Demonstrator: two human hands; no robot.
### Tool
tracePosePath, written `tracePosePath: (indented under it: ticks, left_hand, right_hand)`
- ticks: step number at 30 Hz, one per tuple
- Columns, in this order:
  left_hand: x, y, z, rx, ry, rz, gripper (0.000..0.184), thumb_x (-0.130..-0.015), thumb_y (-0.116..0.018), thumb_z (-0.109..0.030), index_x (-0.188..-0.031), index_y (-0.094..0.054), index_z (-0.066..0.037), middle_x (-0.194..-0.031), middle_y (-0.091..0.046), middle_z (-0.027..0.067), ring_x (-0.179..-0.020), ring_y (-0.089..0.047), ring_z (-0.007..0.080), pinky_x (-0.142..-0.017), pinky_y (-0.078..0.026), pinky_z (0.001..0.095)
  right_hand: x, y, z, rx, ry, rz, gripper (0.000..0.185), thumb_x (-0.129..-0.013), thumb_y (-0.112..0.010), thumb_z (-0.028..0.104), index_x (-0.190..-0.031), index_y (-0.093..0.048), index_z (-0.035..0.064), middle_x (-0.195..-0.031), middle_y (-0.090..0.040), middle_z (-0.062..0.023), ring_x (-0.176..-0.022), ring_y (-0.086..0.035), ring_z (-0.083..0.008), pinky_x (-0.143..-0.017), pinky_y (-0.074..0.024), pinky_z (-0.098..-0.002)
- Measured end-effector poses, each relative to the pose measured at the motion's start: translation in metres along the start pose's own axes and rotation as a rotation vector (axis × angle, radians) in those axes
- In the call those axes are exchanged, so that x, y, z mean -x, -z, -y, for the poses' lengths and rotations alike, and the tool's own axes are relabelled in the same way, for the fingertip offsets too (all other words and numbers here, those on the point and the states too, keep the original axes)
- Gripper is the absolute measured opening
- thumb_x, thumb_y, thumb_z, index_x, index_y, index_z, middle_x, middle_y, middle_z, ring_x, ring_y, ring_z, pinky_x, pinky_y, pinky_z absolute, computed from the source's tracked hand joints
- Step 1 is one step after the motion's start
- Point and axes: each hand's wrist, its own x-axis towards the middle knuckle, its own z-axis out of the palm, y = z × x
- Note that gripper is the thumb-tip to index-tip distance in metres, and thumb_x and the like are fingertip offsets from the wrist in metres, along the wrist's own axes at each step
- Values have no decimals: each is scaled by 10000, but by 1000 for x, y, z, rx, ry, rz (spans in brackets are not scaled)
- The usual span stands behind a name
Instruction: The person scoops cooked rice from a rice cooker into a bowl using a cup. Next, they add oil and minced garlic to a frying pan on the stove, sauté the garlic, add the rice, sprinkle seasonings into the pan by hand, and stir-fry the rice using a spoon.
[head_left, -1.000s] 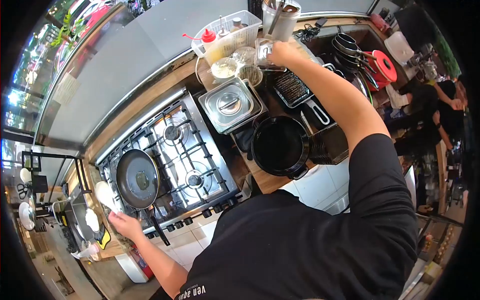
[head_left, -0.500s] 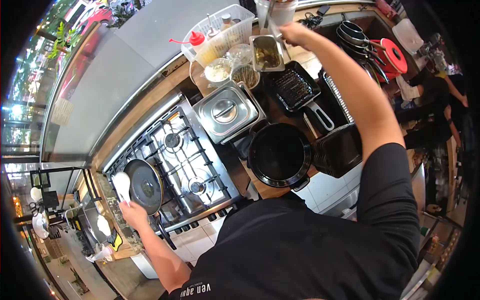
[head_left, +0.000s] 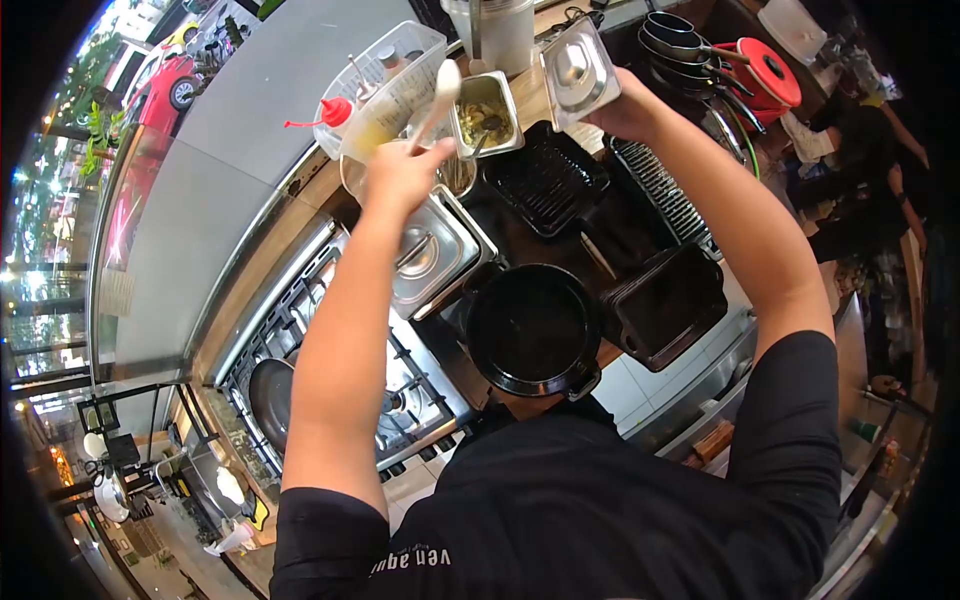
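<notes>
Stove, steel-topped with black grates, fills the lower left of the work area, partly covered by the person's left forearm, and a dark frying pan sits at its far left end. To the right of the stove stands a wide, round black pan, with a dark rectangular tray beside it and a black grill pan lying farther back. A translucent basket holding bottles stands along the back, near a white tub with a utensil upright in it. Between the round pan and the stove is a lidded steel container, partly behind the left arm. Behind the grill pan sits a small steel container — uncovered, with greenish pieces and a metal utensil inside. The right hand grips a steel lid by its edge, tilted and apart from the small container, to its right; most of those fingers are hidden. The left hand has its fingers curled around the handle of a white spoon, whose rounded head points away, just beside the small container's left rim — whether they touch, I cannot tell.
</notes>
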Motion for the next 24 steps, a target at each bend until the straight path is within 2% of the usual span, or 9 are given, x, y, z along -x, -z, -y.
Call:
tracePosePath:
  ticks: [2,5,10,12,15,19,20,22,24]
  left_hand:
    - [-26,-37,2,-157,-11,18,654,-803,-816,-653,-824,-790,1,-727,-722,150,-710,-712,261,-733,-549,422]
    - [-23,-60,-3,-190,-26,-59,598,-812,-810,-604,-838,-792,-7,-814,-757,222,-806,-752,377,-790,-570,451]
    - [-39,-52,0,-182,-103,-196,394,-833,-792,-451,-906,-812,-65,-808,-762,193,-789,-751,361,-777,-579,442]
    - [-50,-42,-8,-200,-148,-270,323,-846,-777,-393,-935,-819,-85,-800,-763,177,-773,-751,342,-766,-580,436]
    - [-68,-37,-13,20,-381,-344,189,-903,-726,-234,-1008,-821,-109,-799,-768,145,-747,-753,245,-722,-574,382]
    - [-81,-43,-10,167,-539,-229,174,-915,-684,-69,-1036,-806,-90,-868,-781,136,-790,-759,244,-732,-567,348]
    - [-84,-43,-5,171,-527,-233,174,-915,-684,-69,-1036,-806,-90,-868,-781,136,-790,-759,244,-732,-567,348]
    - [-91,-38,4,49,-763,-255,193,-911,-662,-47,-1050,-794,-77,-889,-780,142,-810,-760,253,-741,-567,346]
    - [-84,-29,0,25,-801,-262,198,-905,-657,-44,-1056,-783,-63,-912,-780,144,-832,-761,262,-748,-566,349]
  right_hand:
    - [11,-2,2,-4,-27,23,306,-1096,-524,317,-1269,-660,104,-1179,-727,-44,-1062,-714,-199,-963,-589,-419]
    - [25,-3,2,-10,-18,-42,304,-1108,-504,304,-1276,-654,99,-1185,-721,-52,-1047,-713,-195,-949,-589,-424]
    - [40,-6,1,-33,-44,-26,327,-1117,-479,301,-1288,-637,71,-1183,-716,-92,-1045,-718,-238,-949,-590,-450]
    - [45,-29,3,16,-90,-47,361,-1124,-456,312,-1304,-608,38,-1164,-713,-138,-1050,-719,-301,-960,-591,-482]
    - [38,-44,-8,-41,-161,-82,395,-1130,-437,339,-1343,-568,33,-1192,-689,-176,-1077,-712,-355,-956,-600,-530]
    - [31,-55,-26,-73,-276,-56,419,-1128,-454,360,-1400,-538,53,-1267,-646,-167,-1186,-674,-366,-969,-594,-599]
    - [30,-58,-29,-51,-314,-66,428,-1126,-460,363,-1414,-530,54,-1284,-638,-164,-1214,-661,-367,-978,-589,-611]
    - [24,-56,-36,-47,-330,-43,446,-1124,-464,359,-1440,-514,47,-1329,-617,-172,-1239,-649,-375,-991,-586,-607]
    - [19,-57,-37,-11,-357,-78,505,-1123,-455,348,-1518,-468,34,-1472,-563,-180,-1350,-579,-418,-1078,-532,-619]
